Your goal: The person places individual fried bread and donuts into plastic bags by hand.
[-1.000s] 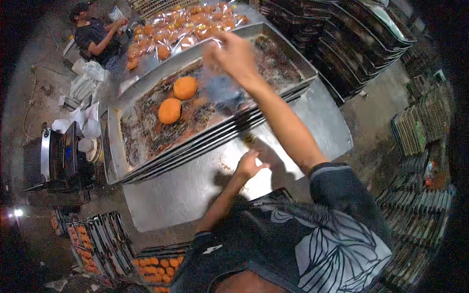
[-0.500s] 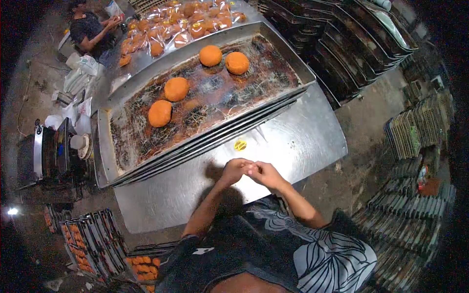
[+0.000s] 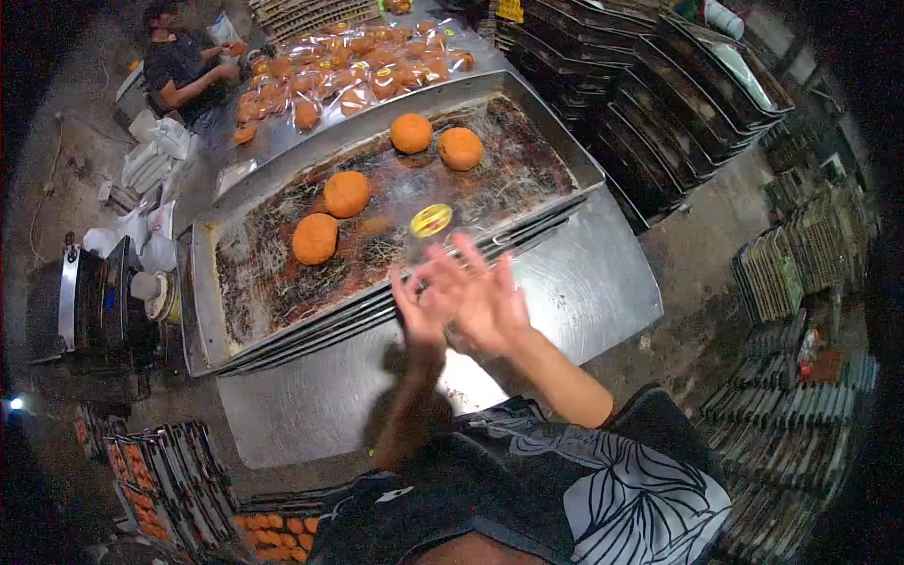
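Observation:
My right hand [image 3: 490, 303] is raised over the near edge of the baking tray [image 3: 202, 325], palm showing, fingers spread and blurred. Beside it and partly overlapped is my left hand [image 3: 424, 311], its fingers also apart. Just beyond the fingertips shows a yellow oval label [image 3: 431, 221], like those on the clear bags at the back; I cannot tell whether the hands touch clear film around it. Four round orange-brown buns lie in the tray: a left bun [image 3: 314, 239], one beside it [image 3: 347, 194], and a far pair [image 3: 411, 134].
Bagged buns [image 3: 358, 71] with yellow labels cover the table's far end. A person [image 3: 179, 61] works at the far left. Stacked dark trays [image 3: 650, 104] stand at the right. Racks [image 3: 169, 471] with buns are at the lower left; metal table [image 3: 603, 273] extends under the tray.
My hands have moved forward from the near part of the table, and their pressed-together fingers have spread. The yellow label has shifted forward and left, over the tray. The far person's head has come into view.

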{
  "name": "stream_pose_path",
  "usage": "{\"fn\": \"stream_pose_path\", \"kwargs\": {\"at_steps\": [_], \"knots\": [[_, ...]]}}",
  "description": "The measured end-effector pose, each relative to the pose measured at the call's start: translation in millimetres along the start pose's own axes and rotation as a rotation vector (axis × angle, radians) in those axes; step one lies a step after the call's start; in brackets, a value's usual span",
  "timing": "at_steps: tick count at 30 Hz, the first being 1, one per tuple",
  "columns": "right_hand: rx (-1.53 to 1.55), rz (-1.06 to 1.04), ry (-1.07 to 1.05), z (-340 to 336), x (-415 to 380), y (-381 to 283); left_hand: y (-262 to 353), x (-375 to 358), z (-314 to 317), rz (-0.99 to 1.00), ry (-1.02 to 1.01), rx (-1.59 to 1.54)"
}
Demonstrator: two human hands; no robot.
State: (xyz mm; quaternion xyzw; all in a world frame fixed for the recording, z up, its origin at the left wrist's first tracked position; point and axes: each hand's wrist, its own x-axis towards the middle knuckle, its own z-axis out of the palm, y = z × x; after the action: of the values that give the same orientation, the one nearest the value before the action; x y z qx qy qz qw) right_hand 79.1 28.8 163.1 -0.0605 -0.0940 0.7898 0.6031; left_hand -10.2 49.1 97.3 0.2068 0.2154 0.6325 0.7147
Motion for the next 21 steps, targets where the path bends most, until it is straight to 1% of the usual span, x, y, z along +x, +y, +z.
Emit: {"fn": "stream_pose_path", "kwargs": {"at_steps": [1,2,3,4,5,6,7,8,9,10,11,12,13,14,15,16,17,18,19,21], "knots": [[0.087,0.143,-0.014,-6,4,14,15,23,-33,-0.434,0.024,-0.63],[-0.188,0.275,0.224,-6,8,27,52,26,-45,-0.657,-0.157,-0.564],[-0.35,0.314,0.12,-5,17,30,82,29,-50,-0.87,-0.344,-0.488],[-0.554,0.291,0.184,11,33,23,81,31,-52,-0.456,-0.08,-0.258],[-1.302,0.324,-0.19,-11,75,-8,80,31,-55,-0.046,0.183,-0.018],[-1.935,-0.08,-0.121,13,101,-24,95,31,-43,0.18,0.356,-0.003],[-2.184,-0.536,0.177,-23,148,-36,106,34,-48,0.315,0.329,-0.008],[-2.464,-0.293,0.821,-38,189,-44,119,34,-49,0.293,0.317,-0.132],[-2.77,-0.369,0.974,-63,212,-60,131,31,-47,0.273,0.304,-0.257],[-2.666,-0.357,0.997,-105,238,-86,139,25,-38,0.28,0.361,-0.269],[-2.56,-0.354,1.015,-132,257,-103,146,24,-38,0.298,0.366,-0.264],[-2.553,-0.354,0.995,-123,254,-99,154,22,-41,0.322,0.41,-0.313],[-2.434,-0.268,0.64,-116,245,-97,160,19,-45,0.337,0.458,-0.361],[-2.282,-0.186,0.315,-96,228,-93,164,20,-50,0.386,0.495,-0.375],[-2.275,-0.36,0.235,-37,170,-50,165,19,-55,0.385,0.499,-0.372],[-2.089,-0.698,-0.04,-23,137,-21,163,21,-59,0.411,0.51,-0.393],[-2.214,-1.023,-0.185,-21,109,7,158,22,-61,0.432,0.519,-0.415],[-2.222,-0.92,-0.3,2,78,26,145,20,-63,0.43,0.393,-0.32],[-2.223,-0.818,-0.4,24,61,38,131,19,-54,0.354,0.333,-0.308],[-2.111,-0.84,-0.392,23,55,46,110,12,-35,0.251,0.287,-0.114]]}}
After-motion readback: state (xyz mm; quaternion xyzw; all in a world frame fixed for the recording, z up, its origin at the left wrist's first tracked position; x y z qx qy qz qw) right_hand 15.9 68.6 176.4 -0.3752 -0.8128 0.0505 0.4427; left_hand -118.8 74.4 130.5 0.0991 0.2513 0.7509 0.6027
